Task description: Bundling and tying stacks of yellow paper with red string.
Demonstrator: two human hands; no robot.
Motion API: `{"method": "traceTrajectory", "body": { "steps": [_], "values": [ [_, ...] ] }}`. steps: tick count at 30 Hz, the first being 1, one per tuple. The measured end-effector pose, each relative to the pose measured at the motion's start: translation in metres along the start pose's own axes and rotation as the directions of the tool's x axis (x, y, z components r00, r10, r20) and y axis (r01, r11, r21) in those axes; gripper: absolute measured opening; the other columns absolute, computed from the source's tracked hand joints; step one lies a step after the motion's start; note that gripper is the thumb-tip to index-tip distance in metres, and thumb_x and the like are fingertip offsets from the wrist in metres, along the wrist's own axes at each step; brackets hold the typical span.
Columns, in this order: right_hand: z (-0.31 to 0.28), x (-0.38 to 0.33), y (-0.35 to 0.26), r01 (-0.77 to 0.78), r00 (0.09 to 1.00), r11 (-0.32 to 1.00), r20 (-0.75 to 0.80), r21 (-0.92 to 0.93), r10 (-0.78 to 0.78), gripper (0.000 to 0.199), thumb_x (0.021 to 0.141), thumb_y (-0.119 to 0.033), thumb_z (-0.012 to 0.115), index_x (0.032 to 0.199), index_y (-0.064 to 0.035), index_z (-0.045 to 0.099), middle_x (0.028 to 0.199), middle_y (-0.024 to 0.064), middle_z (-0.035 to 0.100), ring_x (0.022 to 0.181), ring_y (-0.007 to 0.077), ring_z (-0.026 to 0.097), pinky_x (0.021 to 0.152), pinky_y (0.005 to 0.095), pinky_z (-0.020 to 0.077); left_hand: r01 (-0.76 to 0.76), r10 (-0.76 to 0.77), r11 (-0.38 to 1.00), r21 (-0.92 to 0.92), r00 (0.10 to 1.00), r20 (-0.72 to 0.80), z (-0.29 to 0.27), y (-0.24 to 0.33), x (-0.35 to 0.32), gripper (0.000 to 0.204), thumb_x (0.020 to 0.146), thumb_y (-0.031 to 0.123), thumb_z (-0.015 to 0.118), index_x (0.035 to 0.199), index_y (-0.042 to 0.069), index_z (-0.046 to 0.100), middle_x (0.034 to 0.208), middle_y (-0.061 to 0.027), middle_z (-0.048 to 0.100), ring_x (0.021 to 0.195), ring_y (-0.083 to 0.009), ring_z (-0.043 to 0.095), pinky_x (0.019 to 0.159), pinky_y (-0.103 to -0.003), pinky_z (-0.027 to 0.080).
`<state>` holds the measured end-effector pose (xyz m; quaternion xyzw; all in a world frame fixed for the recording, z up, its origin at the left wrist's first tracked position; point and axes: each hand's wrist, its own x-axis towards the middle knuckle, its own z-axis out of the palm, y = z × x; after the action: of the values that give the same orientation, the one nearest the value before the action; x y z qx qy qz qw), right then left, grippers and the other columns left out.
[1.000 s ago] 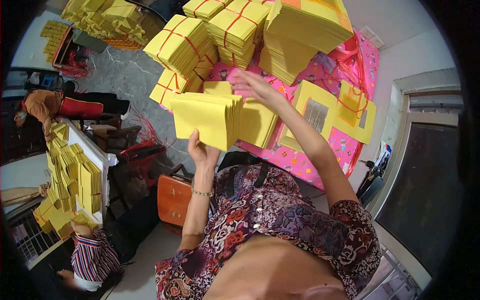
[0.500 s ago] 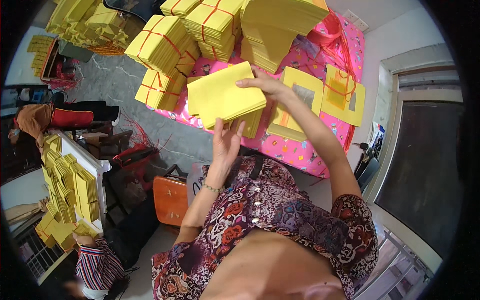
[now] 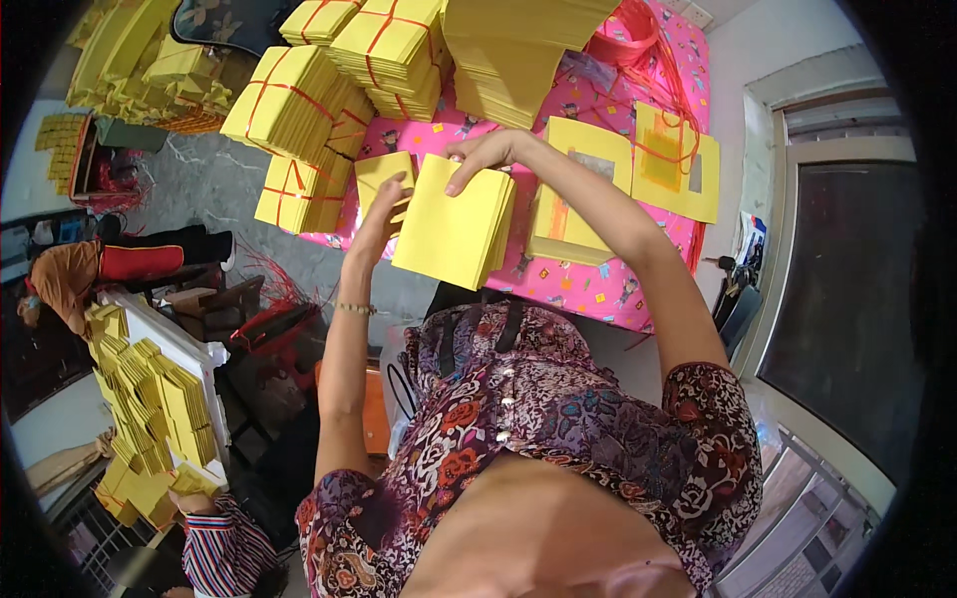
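My right hand [image 3: 490, 157] grips the top edge of a stack of folded yellow paper sheets [image 3: 447, 224], with the thumb on the front face. The stack is held upright near the table's front edge, its layered side turned right. Beside its left edge is my left hand [image 3: 379, 217], fingers apart and holding nothing. Behind those fingers another yellow paper piece [image 3: 377, 171] lies on the table. To the right of the held stack rests a yellow paper pile [image 3: 583, 199] with a grey and orange patch on top.
Yellow bundles tied with red strips [image 3: 284, 100] stand at the table's far left, beside a tall untied pile [image 3: 508, 60]. Red strips [image 3: 628, 35] lie at the back right on the pink patterned cloth [image 3: 598, 299]. Other people sit at the left around a table of yellow paper [image 3: 150, 389].
My right hand has turned the stack from slanted to upright and brought it slightly lower. My left hand has moved from under the stack up to its left side.
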<state>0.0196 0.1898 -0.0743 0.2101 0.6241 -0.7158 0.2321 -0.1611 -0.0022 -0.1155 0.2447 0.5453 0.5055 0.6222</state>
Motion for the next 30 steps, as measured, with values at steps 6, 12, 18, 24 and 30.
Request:
{"method": "traceTrajectory", "body": {
  "steps": [6, 12, 18, 24, 30],
  "values": [
    [-0.005, -0.008, 0.002, -0.016, 1.000, 0.999, -0.016, -0.037, 0.015, 0.088, 0.066, -0.039, 0.082, 0.129, 0.0050, 0.039, 0.122, 0.0196, 0.053, 0.104, 0.0226, 0.058, 0.085, 0.0340, 0.0485, 0.214, -0.209, 0.977, -0.011, 0.963, 0.170, 0.043, 0.022, -0.002, 0.075, 0.086, 0.042, 0.060, 0.140, 0.000, 0.030, 0.131, -0.0134, 0.045, 0.122, -0.0221, 0.045, 0.099, -0.034, 0.040],
    [-0.015, 0.001, 0.010, -0.003, 0.999, 1.000, 0.050, -0.020, 0.004, 0.078, 0.065, -0.042, 0.081, 0.117, 0.0041, 0.045, 0.095, 0.0120, 0.059, 0.082, 0.0172, 0.062, 0.066, 0.0299, 0.0507, 0.250, -0.242, 0.968, -0.023, 0.953, 0.180, 0.048, 0.017, 0.008, 0.064, 0.085, 0.036, 0.061, 0.134, 0.002, 0.038, 0.119, -0.0122, 0.054, 0.106, -0.0207, 0.057, 0.088, -0.032, 0.049],
    [-0.013, 0.000, 0.016, -0.118, 0.993, 0.977, -0.048, -0.180, 0.111, 0.076, 0.065, -0.043, 0.081, 0.119, 0.0021, 0.053, 0.087, 0.0093, 0.064, 0.066, 0.0146, 0.062, 0.054, 0.0283, 0.0500, 0.274, -0.269, 0.961, -0.030, 0.955, 0.124, 0.043, -0.015, 0.024, 0.048, 0.085, 0.033, 0.060, 0.119, -0.001, 0.053, 0.106, -0.0104, 0.062, 0.092, -0.0187, 0.063, 0.081, -0.030, 0.051],
    [-0.015, -0.008, 0.045, 0.101, 0.783, 0.873, -0.503, -0.477, -0.366, 0.072, 0.069, -0.040, 0.078, 0.120, 0.0036, 0.054, 0.111, 0.0166, 0.062, 0.098, 0.0238, 0.062, 0.083, 0.0336, 0.0496, 0.282, -0.273, 0.958, -0.044, 0.951, 0.145, 0.049, -0.026, 0.034, 0.045, 0.085, 0.032, 0.059, 0.115, 0.000, 0.052, 0.103, -0.0077, 0.061, 0.091, -0.0165, 0.061, 0.078, -0.030, 0.051],
    [0.104, -0.034, 0.077, 0.346, 0.043, 0.923, -0.980, -0.170, -0.196, 0.066, 0.090, -0.038, 0.057, 0.135, 0.0062, 0.037, 0.136, 0.0245, 0.043, 0.129, 0.0321, 0.041, 0.106, 0.0373, 0.0322, 0.170, -0.170, 0.985, 0.016, 0.970, 0.176, 0.055, -0.030, 0.032, 0.043, 0.087, 0.036, 0.057, 0.113, 0.002, 0.056, 0.100, -0.0077, 0.063, 0.084, -0.0166, 0.062, 0.074, -0.029, 0.052]
  ]
}}
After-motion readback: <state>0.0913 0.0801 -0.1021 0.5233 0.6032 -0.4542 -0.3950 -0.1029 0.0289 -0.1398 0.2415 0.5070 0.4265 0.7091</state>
